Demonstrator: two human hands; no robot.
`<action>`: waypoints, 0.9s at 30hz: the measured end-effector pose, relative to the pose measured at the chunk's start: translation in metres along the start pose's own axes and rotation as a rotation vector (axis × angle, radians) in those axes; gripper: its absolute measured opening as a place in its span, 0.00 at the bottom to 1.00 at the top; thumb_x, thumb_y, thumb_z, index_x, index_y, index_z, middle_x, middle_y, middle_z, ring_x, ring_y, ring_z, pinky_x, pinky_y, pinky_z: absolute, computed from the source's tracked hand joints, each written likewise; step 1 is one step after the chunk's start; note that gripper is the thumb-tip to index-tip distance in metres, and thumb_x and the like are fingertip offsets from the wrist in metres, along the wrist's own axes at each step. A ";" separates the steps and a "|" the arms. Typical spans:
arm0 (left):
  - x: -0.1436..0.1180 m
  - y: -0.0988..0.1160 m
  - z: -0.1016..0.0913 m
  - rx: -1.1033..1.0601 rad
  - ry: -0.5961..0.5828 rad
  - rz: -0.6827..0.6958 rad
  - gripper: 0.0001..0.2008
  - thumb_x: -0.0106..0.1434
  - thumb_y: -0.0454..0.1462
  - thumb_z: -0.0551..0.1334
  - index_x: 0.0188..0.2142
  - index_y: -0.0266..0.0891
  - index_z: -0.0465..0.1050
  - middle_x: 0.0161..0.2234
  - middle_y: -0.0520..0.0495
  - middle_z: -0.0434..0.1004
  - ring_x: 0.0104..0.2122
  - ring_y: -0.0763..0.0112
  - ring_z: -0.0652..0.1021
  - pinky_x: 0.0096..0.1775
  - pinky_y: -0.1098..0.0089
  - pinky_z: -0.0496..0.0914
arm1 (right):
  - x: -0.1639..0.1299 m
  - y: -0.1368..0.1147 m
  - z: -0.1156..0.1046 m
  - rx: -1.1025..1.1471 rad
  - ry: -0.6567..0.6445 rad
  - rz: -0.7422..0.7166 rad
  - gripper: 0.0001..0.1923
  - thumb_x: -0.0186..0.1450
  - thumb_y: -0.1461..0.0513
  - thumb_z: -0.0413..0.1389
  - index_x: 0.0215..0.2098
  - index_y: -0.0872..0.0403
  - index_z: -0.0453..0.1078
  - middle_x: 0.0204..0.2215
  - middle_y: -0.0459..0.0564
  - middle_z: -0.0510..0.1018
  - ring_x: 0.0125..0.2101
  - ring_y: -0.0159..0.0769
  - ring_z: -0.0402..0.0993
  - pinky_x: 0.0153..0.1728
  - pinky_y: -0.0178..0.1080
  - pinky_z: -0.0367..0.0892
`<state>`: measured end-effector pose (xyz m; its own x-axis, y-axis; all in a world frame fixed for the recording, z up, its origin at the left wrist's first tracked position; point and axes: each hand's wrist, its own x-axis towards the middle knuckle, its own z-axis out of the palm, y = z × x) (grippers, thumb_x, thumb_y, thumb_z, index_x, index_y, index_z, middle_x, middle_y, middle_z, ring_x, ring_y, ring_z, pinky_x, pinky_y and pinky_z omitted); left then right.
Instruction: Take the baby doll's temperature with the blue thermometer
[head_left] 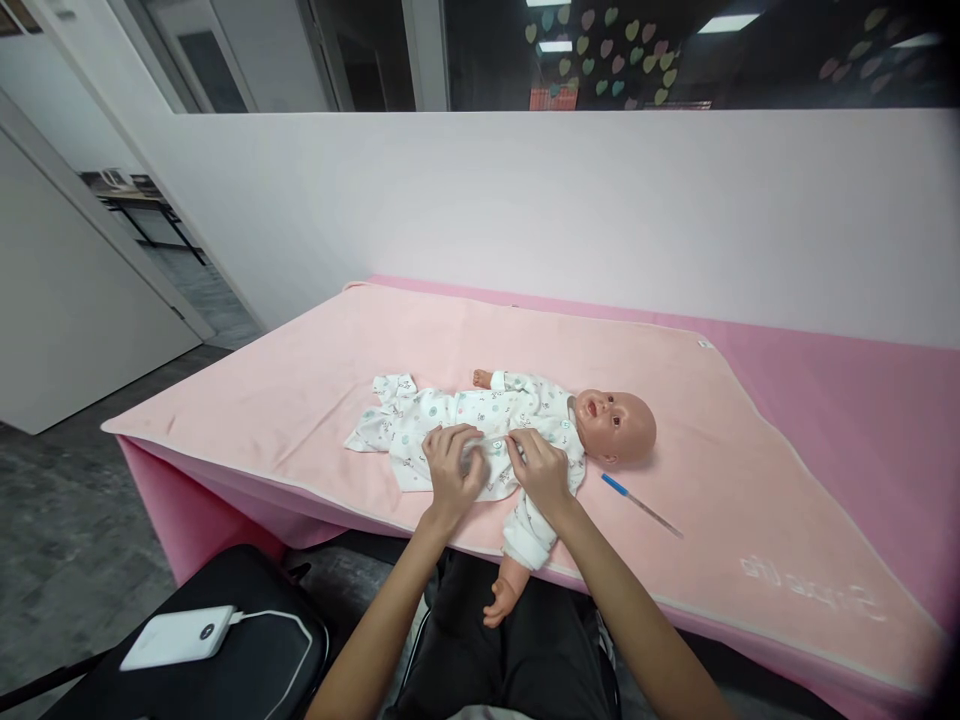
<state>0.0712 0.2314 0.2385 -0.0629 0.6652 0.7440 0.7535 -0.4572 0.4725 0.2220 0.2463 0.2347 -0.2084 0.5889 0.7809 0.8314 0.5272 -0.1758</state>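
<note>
A baby doll (525, 420) in a white printed romper (450, 420) is laid on the pink blanket (300, 380) covering the desk. The romper's front is pinched by both the left hand (452, 468) and the right hand (541, 470). A thermometer (641, 505) is seen beside the doll's head.

My left hand (454, 467) lies over the middle of the doll's white suit (480, 415), so the cloth and any fastening under my palm are hidden; my right hand (541, 472) covers the suit's near flank likewise; whether my fingertips pinch a snap or only fabric is too small to tell. The doll's (525, 420) far arm shows only as a small hand past the sleeve; its feet are lost inside the suit's legs. The blue-tipped stick (641, 506) beside the head is too thin to name. The lettering (814, 590) on the pink blanket (300, 390) is upside down and blurred; I cannot read it. My forearms run off the bottom edge; the white power bank's (178, 637) cable is cut off there too.
</note>
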 end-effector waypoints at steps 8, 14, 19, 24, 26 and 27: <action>0.003 0.006 0.002 0.126 -0.165 0.051 0.09 0.62 0.40 0.57 0.40 0.49 0.74 0.42 0.49 0.74 0.45 0.64 0.71 0.55 0.55 0.51 | -0.001 0.000 0.002 -0.042 0.043 0.048 0.09 0.67 0.61 0.48 0.38 0.55 0.69 0.31 0.49 0.76 0.30 0.29 0.73 0.27 0.30 0.61; 0.003 0.002 0.000 0.087 -0.142 0.009 0.10 0.60 0.40 0.59 0.42 0.48 0.73 0.43 0.49 0.73 0.46 0.63 0.70 0.54 0.55 0.52 | 0.001 -0.002 -0.001 -0.020 0.101 0.135 0.10 0.66 0.60 0.49 0.42 0.54 0.69 0.39 0.52 0.75 0.32 0.31 0.73 0.26 0.31 0.64; 0.001 -0.009 -0.007 0.018 -0.100 -0.060 0.08 0.61 0.41 0.58 0.37 0.44 0.74 0.40 0.47 0.73 0.44 0.62 0.70 0.49 0.58 0.58 | -0.029 -0.001 -0.034 0.149 0.244 0.248 0.11 0.65 0.62 0.48 0.44 0.54 0.68 0.45 0.58 0.70 0.34 0.34 0.73 0.27 0.35 0.69; -0.001 -0.012 -0.007 0.011 -0.115 -0.036 0.08 0.62 0.42 0.58 0.31 0.44 0.74 0.34 0.48 0.75 0.39 0.63 0.70 0.46 0.59 0.58 | -0.096 0.039 -0.091 -0.141 0.269 0.606 0.14 0.64 0.61 0.48 0.46 0.57 0.67 0.41 0.58 0.73 0.35 0.39 0.71 0.32 0.40 0.69; -0.001 -0.011 -0.005 -0.010 -0.123 -0.028 0.08 0.63 0.41 0.57 0.31 0.44 0.74 0.31 0.49 0.76 0.37 0.64 0.70 0.46 0.58 0.57 | -0.121 0.062 -0.110 -0.328 0.138 0.598 0.16 0.63 0.59 0.47 0.43 0.59 0.69 0.42 0.61 0.74 0.41 0.46 0.70 0.41 0.48 0.66; -0.001 -0.011 -0.005 -0.022 -0.127 -0.027 0.09 0.63 0.41 0.56 0.31 0.43 0.73 0.30 0.50 0.76 0.36 0.65 0.71 0.47 0.57 0.56 | -0.132 0.072 -0.117 -0.380 0.067 0.590 0.17 0.63 0.58 0.46 0.41 0.60 0.70 0.42 0.62 0.74 0.42 0.49 0.69 0.43 0.50 0.64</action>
<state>0.0596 0.2330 0.2351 0.0013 0.7465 0.6654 0.7380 -0.4498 0.5031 0.3690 0.1351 0.1893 0.3545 0.6652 0.6572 0.9208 -0.1261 -0.3691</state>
